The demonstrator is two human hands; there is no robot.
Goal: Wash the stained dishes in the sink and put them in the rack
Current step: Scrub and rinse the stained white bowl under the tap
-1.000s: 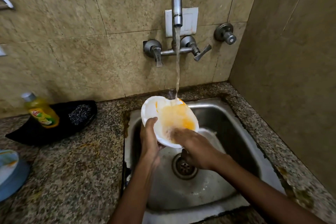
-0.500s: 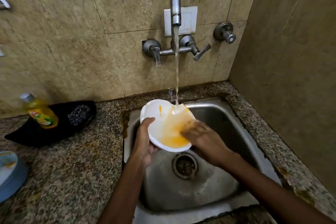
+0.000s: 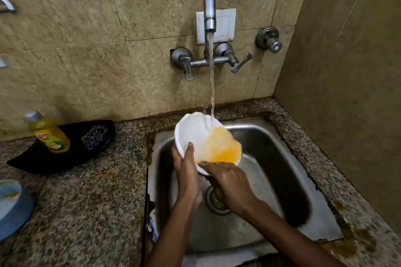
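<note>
Beige tiles stand behind the granite tabletop (image 3: 86, 197) and the steel sink (image 3: 282, 180), where we hold one white bowl (image 3: 195, 130) under the tap's stream, near the frame centre. Our left hand (image 3: 186, 171) grips its rim, thumb inside; our right hand (image 3: 227, 182) touches its lower edge, fingers hidden. Orange stain remains, so we judge washing is early. One blue dish (image 3: 10, 208) waits at lower left; no rack shows.

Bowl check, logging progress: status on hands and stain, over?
Left hand grips white bowl at rim. Right hand on near edge. Orange stain remains under tap stream. Nothing obstructing.
</note>
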